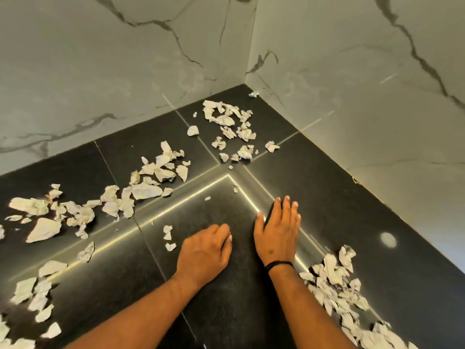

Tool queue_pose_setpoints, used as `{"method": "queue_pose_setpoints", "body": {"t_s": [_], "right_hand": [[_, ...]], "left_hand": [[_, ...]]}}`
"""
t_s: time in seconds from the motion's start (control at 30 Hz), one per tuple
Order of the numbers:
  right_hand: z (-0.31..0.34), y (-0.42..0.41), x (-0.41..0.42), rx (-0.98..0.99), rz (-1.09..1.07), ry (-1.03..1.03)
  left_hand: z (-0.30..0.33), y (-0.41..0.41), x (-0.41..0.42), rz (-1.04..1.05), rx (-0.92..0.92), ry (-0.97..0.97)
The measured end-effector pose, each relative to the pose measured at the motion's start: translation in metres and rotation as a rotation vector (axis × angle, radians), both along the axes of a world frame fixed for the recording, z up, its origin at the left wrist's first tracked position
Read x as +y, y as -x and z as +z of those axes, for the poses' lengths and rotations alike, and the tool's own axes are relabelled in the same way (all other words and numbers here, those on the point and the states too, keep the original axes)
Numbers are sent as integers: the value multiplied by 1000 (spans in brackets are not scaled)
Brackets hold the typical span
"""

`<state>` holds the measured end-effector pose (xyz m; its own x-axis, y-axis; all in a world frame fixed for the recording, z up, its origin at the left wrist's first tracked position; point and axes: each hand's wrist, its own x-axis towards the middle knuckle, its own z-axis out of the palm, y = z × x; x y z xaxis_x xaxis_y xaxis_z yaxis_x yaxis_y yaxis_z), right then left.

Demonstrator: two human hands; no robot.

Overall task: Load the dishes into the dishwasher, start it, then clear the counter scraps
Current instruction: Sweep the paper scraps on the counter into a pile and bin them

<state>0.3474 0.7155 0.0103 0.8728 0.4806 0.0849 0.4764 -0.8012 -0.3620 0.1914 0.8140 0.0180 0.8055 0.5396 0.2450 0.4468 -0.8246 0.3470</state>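
The right hand (278, 233) lies flat on the dark worktop (352, 222), palm down, fingers straight and close together, holding nothing; a black band (278, 264) circles its wrist. Just beside it, apart by a narrow strip of bare stone, the left hand (205, 250) rests knuckles up with its fingers curled under; whether anything is caught beneath them cannot be told. A few small paper scraps (168, 236) lie just left of the left hand. More torn, crumpled scraps are strewn in patches around the hands: a heap (334, 280) close by the right forearm running toward the near right edge, a long trail (110, 200) across the left side, another cluster (230, 127) near the back corner, and loose pieces (32, 293) at the near left. White marble-veined walls (125, 71) meet at that corner behind the worktop.
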Motion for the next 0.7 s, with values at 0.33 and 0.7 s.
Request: {"method": "queue_pose_setpoints", "body": {"t_s": [0.33, 0.7], "right_hand": [[0, 4, -2, -196, -1, -145], [-4, 6, -10, -304, -105, -237]], "left_hand": [[33, -49, 96, 174, -230, 251], [1, -61, 132, 88, 73, 13]]}}
